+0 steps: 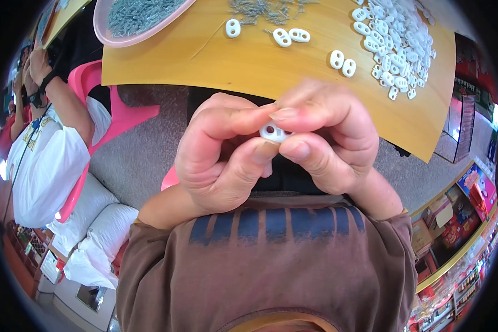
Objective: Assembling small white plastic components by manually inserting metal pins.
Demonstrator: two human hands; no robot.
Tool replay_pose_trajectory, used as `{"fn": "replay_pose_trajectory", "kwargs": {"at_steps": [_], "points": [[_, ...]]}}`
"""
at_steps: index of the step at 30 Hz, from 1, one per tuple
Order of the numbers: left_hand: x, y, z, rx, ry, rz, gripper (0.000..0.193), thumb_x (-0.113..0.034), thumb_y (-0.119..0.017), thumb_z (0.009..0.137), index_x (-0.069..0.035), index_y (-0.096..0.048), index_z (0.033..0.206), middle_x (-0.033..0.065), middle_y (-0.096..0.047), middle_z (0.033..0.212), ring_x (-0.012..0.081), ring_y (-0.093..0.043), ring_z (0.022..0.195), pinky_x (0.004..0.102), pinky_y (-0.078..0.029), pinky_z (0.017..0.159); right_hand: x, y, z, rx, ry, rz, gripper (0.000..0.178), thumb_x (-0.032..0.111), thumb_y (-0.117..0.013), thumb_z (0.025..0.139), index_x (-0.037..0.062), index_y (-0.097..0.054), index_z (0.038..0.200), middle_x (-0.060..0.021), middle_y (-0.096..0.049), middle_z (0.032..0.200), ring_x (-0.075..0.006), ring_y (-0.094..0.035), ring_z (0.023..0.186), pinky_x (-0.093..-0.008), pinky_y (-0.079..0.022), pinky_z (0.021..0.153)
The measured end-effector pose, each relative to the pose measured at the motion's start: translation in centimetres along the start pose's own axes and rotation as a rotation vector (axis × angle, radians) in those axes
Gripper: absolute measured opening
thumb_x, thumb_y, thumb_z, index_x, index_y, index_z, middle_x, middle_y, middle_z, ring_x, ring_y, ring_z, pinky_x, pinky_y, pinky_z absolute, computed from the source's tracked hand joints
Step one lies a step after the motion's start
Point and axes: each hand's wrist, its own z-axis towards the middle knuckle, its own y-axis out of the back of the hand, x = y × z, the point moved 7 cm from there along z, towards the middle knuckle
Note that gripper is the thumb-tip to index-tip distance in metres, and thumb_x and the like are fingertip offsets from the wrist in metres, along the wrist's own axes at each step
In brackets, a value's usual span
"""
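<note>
A small white oval plastic piece with two holes (pixel 273 135) is pinched between my two hands, in front of the table's near edge. My left hand (pixel 218 149) grips its left end between thumb and index finger. On the other end, the thumb and index finger of my right hand (pixel 337 135) are closed; the back of that hand is slightly blurred. Fingertips cover much of the piece. Beyond my hands, a few similar white two-hole pieces (pixel 282 37) lie on the table, near a scatter of small grey metal screws (pixel 260 11).
A heap of white pieces (pixel 395 47) covers the right of the wooden table (pixel 166 61). At the far left stands a pink basin (pixel 116 40) full of grey screws. Left of me are a pink chair (pixel 119 119), a seated person (pixel 50 149) and white sacks (pixel 102 235).
</note>
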Motion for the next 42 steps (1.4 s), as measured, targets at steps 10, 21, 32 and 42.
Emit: {"fn": "replay_pose_trajectory", "kwargs": {"at_steps": [10,21,32,42], "points": [[0.0,-0.1,0.5,-0.012,0.044,0.026,0.027,0.002,-0.055,0.078,0.003,-0.050,0.104,0.0072,-0.049,0.087,0.0053,-0.048,0.057,0.0159,-0.040,0.051,-0.1,0.2,0.0,-0.130,-0.130,0.204,0.022,0.008,-0.056,0.080,-0.0021,-0.049,0.098,-0.0107,-0.053,0.086,-0.0106,-0.049,0.067,-0.0202,-0.041,0.060],[0.7,-0.3,0.8,-0.012,0.143,-0.069,0.031,0.004,-0.057,0.076,0.004,-0.049,0.106,0.0066,-0.048,0.093,0.0096,-0.051,0.079,0.0200,-0.043,0.068,-0.6,0.7,-0.1,-0.172,-0.169,0.261,0.025,0.009,-0.058,0.078,-0.0020,-0.048,0.099,-0.0103,-0.051,0.088,-0.0093,-0.049,0.068,-0.0187,-0.041,0.058],[0.9,-1.2,1.4,0.028,0.167,-0.197,0.035,0.007,-0.051,0.078,0.006,-0.042,0.111,0.0103,-0.047,0.098,0.0153,-0.057,0.079,0.0241,-0.046,0.072,-1.5,1.4,-0.6,-0.299,-0.327,0.434,0.026,0.011,-0.056,0.079,-0.0002,-0.048,0.101,-0.0102,-0.051,0.092,-0.0114,-0.050,0.072,-0.0202,-0.042,0.060],[1.4,-1.3,1.8,-0.003,0.204,-0.201,0.031,0.006,-0.051,0.079,0.005,-0.044,0.109,0.0098,-0.048,0.098,0.0154,-0.056,0.080,0.0247,-0.047,0.072,-1.3,1.8,-0.3,-0.252,-0.292,0.453,0.026,0.003,-0.058,0.077,-0.0010,-0.048,0.101,-0.0091,-0.054,0.091,-0.0113,-0.053,0.074,-0.0214,-0.045,0.063]]}}
